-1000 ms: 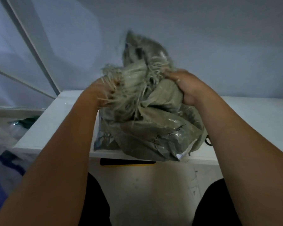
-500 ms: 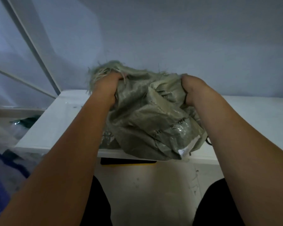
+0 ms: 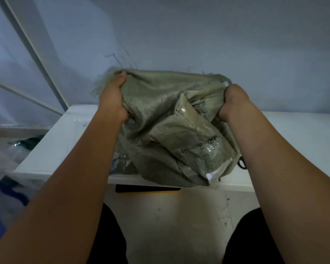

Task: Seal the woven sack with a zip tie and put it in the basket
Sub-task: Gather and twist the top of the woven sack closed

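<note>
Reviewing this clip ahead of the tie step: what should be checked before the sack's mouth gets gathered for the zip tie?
1. Left hand grips the woven sack top edge: ok.
2. Right hand grips the opposite corner: ok.
3. Sack bottom rests on the white table: ok.
4. Mouth gathered into a neck: not ok, it is spread wide.
5. Zip tie within reach: cannot tell, none clearly visible.
6. Basket located: cannot tell.

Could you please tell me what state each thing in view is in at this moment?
Woven sack: unsealed, mouth stretched wide, bottom resting on the table's front edge.
Left hand: shut on the sack's frayed left corner.
Right hand: shut on the sack's right corner.
White table: bearing the sack.
Zip tie: none seen on the sack.
</note>
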{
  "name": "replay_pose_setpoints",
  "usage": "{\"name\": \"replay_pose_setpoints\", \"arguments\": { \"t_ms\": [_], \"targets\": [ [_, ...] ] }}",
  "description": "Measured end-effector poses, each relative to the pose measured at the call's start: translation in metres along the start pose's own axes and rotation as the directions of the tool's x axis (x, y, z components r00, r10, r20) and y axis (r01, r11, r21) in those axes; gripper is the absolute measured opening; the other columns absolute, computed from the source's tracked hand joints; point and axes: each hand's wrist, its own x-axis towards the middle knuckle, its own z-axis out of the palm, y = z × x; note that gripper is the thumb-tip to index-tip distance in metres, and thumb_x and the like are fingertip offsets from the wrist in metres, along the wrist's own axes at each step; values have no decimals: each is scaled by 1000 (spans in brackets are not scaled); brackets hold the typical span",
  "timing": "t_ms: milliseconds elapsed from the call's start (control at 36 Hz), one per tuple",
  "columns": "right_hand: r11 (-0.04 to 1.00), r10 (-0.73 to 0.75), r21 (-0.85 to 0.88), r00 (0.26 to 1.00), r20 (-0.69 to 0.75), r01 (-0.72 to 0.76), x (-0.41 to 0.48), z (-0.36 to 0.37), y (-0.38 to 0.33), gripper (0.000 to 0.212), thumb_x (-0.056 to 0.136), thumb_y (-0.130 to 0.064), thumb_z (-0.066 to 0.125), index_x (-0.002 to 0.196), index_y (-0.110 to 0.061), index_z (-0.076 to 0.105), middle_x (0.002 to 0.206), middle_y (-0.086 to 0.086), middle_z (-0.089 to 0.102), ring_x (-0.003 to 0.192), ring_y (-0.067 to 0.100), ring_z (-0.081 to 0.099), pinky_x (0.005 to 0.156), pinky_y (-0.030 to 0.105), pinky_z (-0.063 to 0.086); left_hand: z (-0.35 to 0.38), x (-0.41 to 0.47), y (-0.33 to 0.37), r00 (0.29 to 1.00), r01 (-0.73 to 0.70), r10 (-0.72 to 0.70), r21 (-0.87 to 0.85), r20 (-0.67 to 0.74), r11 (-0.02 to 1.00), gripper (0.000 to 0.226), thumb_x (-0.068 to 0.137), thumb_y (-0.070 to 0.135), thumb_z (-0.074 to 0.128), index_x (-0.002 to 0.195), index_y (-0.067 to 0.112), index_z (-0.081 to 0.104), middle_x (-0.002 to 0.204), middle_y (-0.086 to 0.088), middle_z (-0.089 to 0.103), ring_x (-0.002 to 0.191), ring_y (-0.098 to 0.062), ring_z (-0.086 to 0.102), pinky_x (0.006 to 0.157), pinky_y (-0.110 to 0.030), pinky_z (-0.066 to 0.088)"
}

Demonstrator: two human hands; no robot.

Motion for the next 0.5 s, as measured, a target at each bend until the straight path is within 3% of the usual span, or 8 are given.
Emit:
{"name": "replay_pose_setpoints", "arguments": {
  "t_ms": [83,139,194,250,333,389,444,500],
  "targets": [
    [1000,-6,-24,1000,-3,6,-6,3,-1,33,91,-20,54,117,-12,72,112,12,75,109,30,69,98,50,51,-1,4,4,994,-79,75,44,75,996,76,94,19,66,156,23,22,143,-14,51,109,-29,66,84,-49,59],
    [999,-35,-33,999,11,36,-18,5,-3,35,99,-18,41,120,-12,69,117,11,73,115,28,65,104,43,49,-1,3,7,994,-94,90,62,70,994,101,89,8,70,157,36,-1,153,-11,38,111,-28,64,88,-53,56],
    [998,-50,-40,999,15,51,-22,4,-3,37,99,-17,39,117,-12,71,114,11,74,112,29,67,101,44,51,-2,4,7,994,-90,84,83,70,993,110,87,-4,68,155,39,-6,153,-13,37,111,-28,65,90,-51,56],
    [999,-31,9,999,18,31,-16,1,-2,35,94,-19,46,112,-11,75,108,12,76,103,31,72,93,52,55,0,4,6,995,-90,82,150,60,985,109,87,-10,64,156,40,-4,140,-12,49,105,-26,67,90,-46,57],
    [999,-27,-36,1000,3,27,-9,-5,-2,38,90,-17,46,115,-10,75,109,13,76,110,33,69,95,55,52,-3,8,2,998,-55,60,307,-6,950,101,87,-3,66,157,39,7,102,-8,62,92,-24,66,85,-47,57],
    [996,8,-85,1000,6,-8,-22,-5,-2,36,93,-17,46,112,-9,75,108,11,76,104,30,71,92,51,55,-4,10,1,996,18,16,389,-83,921,82,85,15,72,153,28,27,101,-10,64,89,-25,65,73,-47,62],
    [987,30,-158,998,54,-21,-36,-3,-2,26,93,-20,52,105,-11,74,111,9,76,101,28,72,90,46,57,-3,6,0,988,111,-43,490,-148,864,64,83,38,73,139,19,49,110,-9,65,90,-23,65,59,-33,57],
    [960,66,-279,992,109,-33,-38,-3,-1,17,92,-24,59,98,-15,73,105,7,77,94,26,74,84,44,60,-2,4,-3,983,181,-123,570,-139,801,61,82,53,71,131,20,54,111,-7,64,94,-24,64,65,-31,56]
  ]
}}
